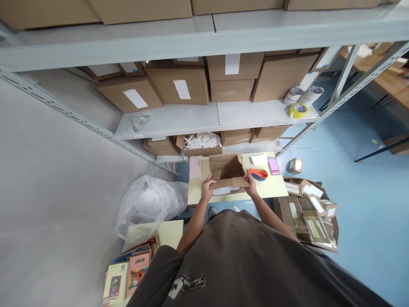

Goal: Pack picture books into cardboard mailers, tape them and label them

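Observation:
An open cardboard box [230, 183] sits on the pale yellow table [275, 190], its dark inside facing up. My left hand [207, 186] grips the left end of its near flap. On the other side, my right hand [251, 185] is closed on the right end of that same flap. A white label [223, 190] shows on the box's near side, below the flap. Just right of my right hand lies an orange and blue tool [258, 174] whose kind I cannot make out. Beyond it are a purple pack [274, 166] and a white paper [258, 159].
Ahead, a grey metal shelf [172, 117] holds cardboard boxes [179, 87] and tape rolls [298, 110]. A carton of white pieces [203, 151] sits lower. Left are a plastic bag [148, 204] and books [138, 273]. A bin of flattened cartons [292, 213] stands right.

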`<state>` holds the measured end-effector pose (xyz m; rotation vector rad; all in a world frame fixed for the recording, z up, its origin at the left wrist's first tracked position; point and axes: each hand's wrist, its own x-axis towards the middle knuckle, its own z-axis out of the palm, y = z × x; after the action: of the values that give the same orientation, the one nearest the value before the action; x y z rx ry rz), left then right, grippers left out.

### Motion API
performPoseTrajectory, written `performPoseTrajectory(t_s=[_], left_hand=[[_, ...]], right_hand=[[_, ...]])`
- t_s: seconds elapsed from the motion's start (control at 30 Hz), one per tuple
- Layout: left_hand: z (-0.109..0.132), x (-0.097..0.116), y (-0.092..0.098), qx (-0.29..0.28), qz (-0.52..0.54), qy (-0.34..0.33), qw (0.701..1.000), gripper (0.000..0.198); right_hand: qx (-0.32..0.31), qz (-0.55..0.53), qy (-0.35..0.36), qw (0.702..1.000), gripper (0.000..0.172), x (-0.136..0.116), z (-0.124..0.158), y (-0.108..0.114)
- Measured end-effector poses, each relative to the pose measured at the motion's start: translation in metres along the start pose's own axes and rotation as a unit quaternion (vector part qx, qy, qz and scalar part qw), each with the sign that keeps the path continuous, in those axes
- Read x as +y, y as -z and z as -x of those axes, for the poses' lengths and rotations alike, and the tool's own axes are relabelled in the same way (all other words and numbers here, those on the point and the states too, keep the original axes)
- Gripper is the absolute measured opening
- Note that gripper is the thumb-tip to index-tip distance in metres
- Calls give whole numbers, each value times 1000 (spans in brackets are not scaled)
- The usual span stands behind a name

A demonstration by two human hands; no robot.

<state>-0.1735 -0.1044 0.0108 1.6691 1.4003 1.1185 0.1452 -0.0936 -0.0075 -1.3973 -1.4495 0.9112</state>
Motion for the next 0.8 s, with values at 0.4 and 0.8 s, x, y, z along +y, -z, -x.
performPoseTrajectory(t_s=[0.4, 0.8], left_hand=[[32, -12, -8, -5, -48, 10, 999, 26], [18, -26, -1, -49, 31, 91, 994, 4]], right_hand=[[-16, -16, -59, 998, 24, 8, 17, -1], [73, 32, -155, 985, 27, 20, 35, -10]])
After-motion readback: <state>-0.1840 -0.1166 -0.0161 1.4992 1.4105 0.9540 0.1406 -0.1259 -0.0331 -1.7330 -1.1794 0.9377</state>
